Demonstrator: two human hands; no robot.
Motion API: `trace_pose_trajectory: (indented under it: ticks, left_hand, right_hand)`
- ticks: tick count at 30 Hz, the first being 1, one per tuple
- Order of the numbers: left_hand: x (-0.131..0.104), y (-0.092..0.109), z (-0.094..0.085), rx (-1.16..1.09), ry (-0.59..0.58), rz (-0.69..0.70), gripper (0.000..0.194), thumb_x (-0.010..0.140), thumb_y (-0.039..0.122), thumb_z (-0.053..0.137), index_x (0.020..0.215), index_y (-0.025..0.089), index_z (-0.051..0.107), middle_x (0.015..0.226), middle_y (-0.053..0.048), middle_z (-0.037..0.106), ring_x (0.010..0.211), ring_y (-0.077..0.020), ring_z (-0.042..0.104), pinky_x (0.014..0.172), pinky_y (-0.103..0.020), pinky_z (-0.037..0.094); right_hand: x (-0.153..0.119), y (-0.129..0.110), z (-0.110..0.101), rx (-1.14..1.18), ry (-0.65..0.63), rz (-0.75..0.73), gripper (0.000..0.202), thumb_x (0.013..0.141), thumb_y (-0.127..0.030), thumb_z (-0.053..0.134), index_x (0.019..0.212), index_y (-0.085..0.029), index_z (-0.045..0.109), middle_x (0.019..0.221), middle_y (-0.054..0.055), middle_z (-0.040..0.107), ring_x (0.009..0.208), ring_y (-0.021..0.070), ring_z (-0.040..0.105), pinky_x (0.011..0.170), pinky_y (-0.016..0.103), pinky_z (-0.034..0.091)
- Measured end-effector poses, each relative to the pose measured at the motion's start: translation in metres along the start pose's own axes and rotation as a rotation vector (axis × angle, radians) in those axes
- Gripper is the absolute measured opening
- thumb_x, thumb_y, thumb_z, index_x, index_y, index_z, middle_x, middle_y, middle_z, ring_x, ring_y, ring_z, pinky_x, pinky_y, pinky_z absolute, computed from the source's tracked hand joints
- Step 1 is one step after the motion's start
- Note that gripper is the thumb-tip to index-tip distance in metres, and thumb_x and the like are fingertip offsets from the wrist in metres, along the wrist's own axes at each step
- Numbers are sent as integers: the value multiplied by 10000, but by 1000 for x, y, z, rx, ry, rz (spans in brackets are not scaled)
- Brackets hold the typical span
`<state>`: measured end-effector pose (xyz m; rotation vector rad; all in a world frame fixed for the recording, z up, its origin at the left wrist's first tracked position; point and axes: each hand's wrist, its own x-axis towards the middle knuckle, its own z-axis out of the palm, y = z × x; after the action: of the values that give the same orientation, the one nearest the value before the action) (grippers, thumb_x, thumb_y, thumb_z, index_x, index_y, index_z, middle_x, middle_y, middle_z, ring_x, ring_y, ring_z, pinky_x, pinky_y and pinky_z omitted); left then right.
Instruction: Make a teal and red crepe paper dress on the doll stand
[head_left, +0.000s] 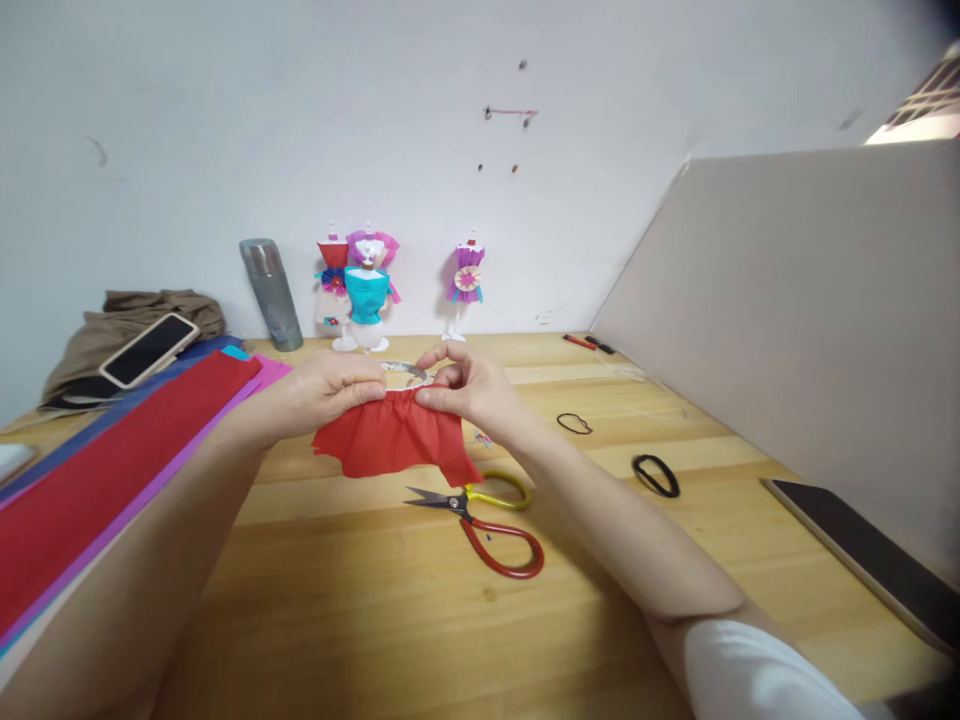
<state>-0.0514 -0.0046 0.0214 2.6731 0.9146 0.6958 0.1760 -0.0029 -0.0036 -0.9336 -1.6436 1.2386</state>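
Observation:
Between my two hands hangs a strip of red crepe paper [394,440], gathered into pleats along its upper edge. My left hand [341,385] pinches that edge at its left end, thumb on top. At the other side my right hand [461,385] grips the pleats between thumb and fingers. Just behind the gathered edge, between the hands, shows part of a pale ring [405,372] resembling a tape roll; fingers hide its sides. Open-bladed scissors [454,503] with one yellow and one red handle lie on the table below the paper.
Small dress-form figures in coloured paper, one turquoise [367,295] and one purple [469,275], stand by the wall. A grey flask [271,295], a phone [150,350] on brown cloth and stacked crepe paper [142,455] are left. Black hair ties [655,476] and a dark tablet-like slab [862,560] lie right.

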Motion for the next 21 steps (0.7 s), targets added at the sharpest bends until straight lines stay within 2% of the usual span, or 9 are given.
trace_pose_trajectory:
  ticks: [10,13,16,18,21]
  left_hand:
    - [3,5,0,-67,-10,47,432,990,443,433,655,181,510,639,11,532,629,-131,504,640,-227,425]
    - [3,6,2,-114,-28,30,409,979,441,452,684,176,548,668,7,578,651,-137,527,651,-231,434]
    - [2,4,3,-158,0,-47,435,974,468,453,702,167,609,705,-8,635,687,-155,564,676,-249,454]
    - [1,2,5,-197,54,-110,460,970,513,460,769,165,684,782,-35,697,776,-192,621,744,-281,481]
    - [0,-3,11,-351,173,-146,516,903,638,549,1067,193,749,1096,-101,751,1088,-287,645,978,-377,466]
  right_hand:
    - [2,2,-3,78,-59,92,385,548,-290,816,880,-191,649,477,-118,475,432,68,397,459,214,259]
    - [3,5,-4,94,-110,138,318,552,-303,814,804,-183,664,513,-93,513,452,65,413,463,212,261]
    - [4,6,-5,142,-116,170,325,499,-324,844,713,-180,647,517,-77,534,460,69,437,457,207,272]
    - [4,5,-6,173,-101,185,346,468,-331,858,695,-183,643,513,-70,551,457,78,457,446,206,278]
    - [4,3,-7,191,-108,176,338,466,-332,861,675,-183,642,509,-59,572,449,83,472,438,208,291]
